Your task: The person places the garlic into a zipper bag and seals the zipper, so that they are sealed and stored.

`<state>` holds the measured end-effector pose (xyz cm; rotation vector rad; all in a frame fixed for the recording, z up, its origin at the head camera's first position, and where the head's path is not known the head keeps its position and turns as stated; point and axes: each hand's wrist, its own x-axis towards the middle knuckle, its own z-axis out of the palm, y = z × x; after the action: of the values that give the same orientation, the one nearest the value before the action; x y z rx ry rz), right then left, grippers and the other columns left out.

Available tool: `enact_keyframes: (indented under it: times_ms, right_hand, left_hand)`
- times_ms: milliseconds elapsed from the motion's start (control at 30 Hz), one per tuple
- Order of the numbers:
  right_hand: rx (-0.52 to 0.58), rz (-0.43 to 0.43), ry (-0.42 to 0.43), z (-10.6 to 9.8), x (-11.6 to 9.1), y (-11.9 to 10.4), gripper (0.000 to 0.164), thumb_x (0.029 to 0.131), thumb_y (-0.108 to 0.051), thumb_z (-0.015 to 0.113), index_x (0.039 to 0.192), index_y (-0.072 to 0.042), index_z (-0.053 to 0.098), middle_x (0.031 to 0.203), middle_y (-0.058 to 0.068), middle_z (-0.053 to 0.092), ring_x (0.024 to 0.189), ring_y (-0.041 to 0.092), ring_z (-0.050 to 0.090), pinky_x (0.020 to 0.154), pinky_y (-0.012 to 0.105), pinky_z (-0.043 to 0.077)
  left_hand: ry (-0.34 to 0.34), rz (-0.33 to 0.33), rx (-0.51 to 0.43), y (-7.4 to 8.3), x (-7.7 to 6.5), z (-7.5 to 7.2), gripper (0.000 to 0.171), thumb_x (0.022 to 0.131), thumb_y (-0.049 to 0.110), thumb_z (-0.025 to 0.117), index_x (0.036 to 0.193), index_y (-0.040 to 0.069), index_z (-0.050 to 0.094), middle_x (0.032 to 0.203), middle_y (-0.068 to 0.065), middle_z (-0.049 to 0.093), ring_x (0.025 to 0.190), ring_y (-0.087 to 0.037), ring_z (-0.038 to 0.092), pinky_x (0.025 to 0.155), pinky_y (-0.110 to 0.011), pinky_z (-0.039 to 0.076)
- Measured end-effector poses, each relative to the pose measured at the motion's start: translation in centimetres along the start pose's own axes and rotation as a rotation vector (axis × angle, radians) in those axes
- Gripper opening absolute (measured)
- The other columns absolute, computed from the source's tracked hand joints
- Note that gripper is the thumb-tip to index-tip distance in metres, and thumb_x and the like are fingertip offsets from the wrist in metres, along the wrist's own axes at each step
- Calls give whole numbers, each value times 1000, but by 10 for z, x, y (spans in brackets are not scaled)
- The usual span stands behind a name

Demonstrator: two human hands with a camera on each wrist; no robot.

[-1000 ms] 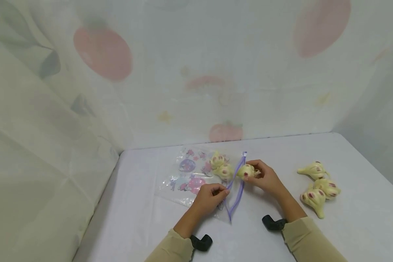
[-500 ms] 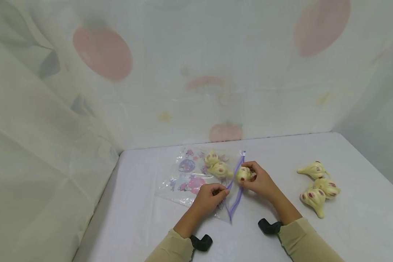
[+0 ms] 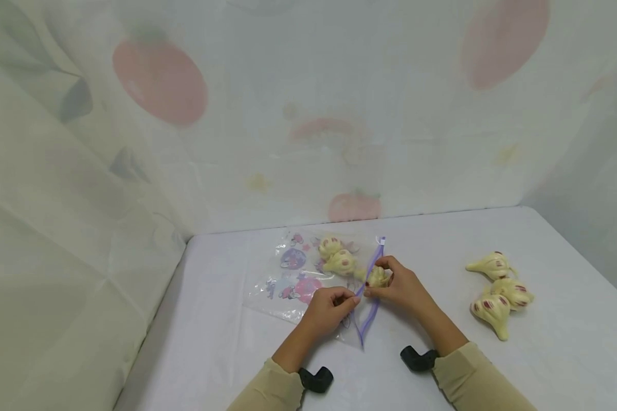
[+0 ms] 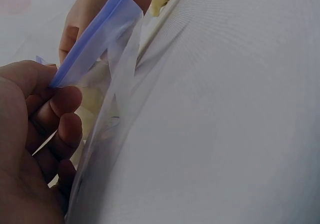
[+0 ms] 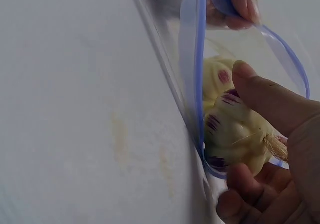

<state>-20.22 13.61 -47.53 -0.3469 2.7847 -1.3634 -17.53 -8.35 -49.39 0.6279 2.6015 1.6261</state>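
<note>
A clear printed zip bag [image 3: 293,285] with a purple zip edge [image 4: 95,33] lies on the table, its mouth spread toward the right. My left hand [image 3: 329,311] pinches one side of that edge between thumb and fingers. In my right hand [image 3: 403,288] is a garlic bulb [image 5: 235,129], pale yellow with purple streaks and a fibrous root tuft, held between thumb and fingers at the bag's mouth. The bulb sits between the two purple lips in the right wrist view. Two more garlic bulbs [image 3: 339,262] lie inside the bag, showing through the plastic.
Three other garlic bulbs [image 3: 493,308] lie grouped on the right of the white-covered table [image 3: 205,319]. Behind it hangs a fruit-printed curtain [image 3: 267,142], with another curtain side [image 3: 56,257] along the left.
My right hand has moved left, bringing its garlic bulb into the bag's mouth. The two bulbs inside have shifted a little left. My left hand stays at the zip edge.
</note>
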Motion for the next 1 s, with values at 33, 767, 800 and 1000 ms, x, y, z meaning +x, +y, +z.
enact_keyframes:
  times_ms: [33, 767, 800, 1000]
  right_hand:
    - [8, 1, -10, 1, 0, -1, 73, 71, -42, 87, 128, -13, 51, 118, 11, 64, 71, 15, 52, 65, 29, 44]
    - [85, 7, 129, 5, -3, -11, 39, 80, -19, 81, 113, -7, 66, 110, 10, 61, 81, 16, 63, 65, 23, 51]
    - [84, 9, 130, 6, -3, -11, 37, 79, -18, 82, 111, -7, 66, 108, 10, 61, 81, 16, 63, 65, 23, 51]
    - [97, 21, 137, 9, -3, -12, 33, 78, -16, 83, 104, -8, 66, 107, 9, 63, 83, 17, 67, 68, 22, 52]
  left_hand:
    - [-1, -1, 0, -1, 0, 0, 15, 93, 15, 68, 84, 4, 74, 61, 0, 53, 53, 0, 40, 50, -17, 35]
    - [-23, 15, -34, 3, -1, -5, 17, 93, 24, 68, 84, 10, 74, 62, 7, 54, 54, 0, 43, 50, -18, 38]
    - [-22, 19, -35, 3, -1, -5, 18, 93, 24, 68, 84, 9, 74, 63, 6, 55, 54, 0, 43, 50, -18, 39]
    - [-24, 25, -33, 1, -1, -4, 19, 93, 23, 69, 83, 8, 74, 62, 7, 54, 54, 0, 43, 50, -17, 38]
